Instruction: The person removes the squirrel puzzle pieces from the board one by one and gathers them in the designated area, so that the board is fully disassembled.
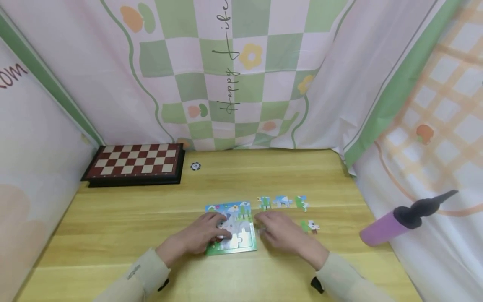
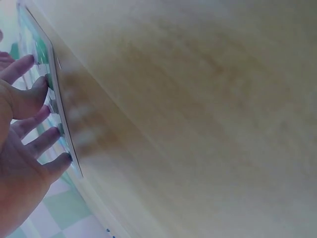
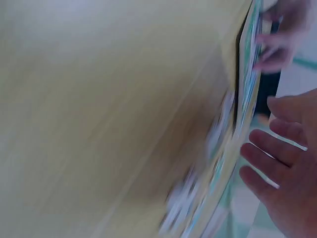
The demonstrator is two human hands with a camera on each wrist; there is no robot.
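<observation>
A square jigsaw puzzle board [image 1: 232, 251] with a green lower border lies on the table, partly filled with a picture of trees and animals. Pale puzzle-shaped outlines show in its lower part. My left hand [image 1: 200, 233] rests on the board's left side, fingers spread; in the left wrist view its fingertips [image 2: 63, 159] touch the surface. Just off the board's right edge is my right hand [image 1: 279, 228], its fingers loosely bent with nothing in them. Loose puzzle pieces lie to the right: a tree piece [image 1: 265, 203], a blue-and-grey piece [image 1: 282, 201], a green-and-white one [image 1: 302, 203] and a white animal piece [image 1: 313, 226].
At the back left sits a checkered chess box [image 1: 136, 161], with a small black-and-white chip [image 1: 195, 166] beside it. A purple hand pump [image 1: 386, 228] with a black nozzle stands at the right table edge. Patterned curtains [image 1: 241, 84] hang behind and at both sides.
</observation>
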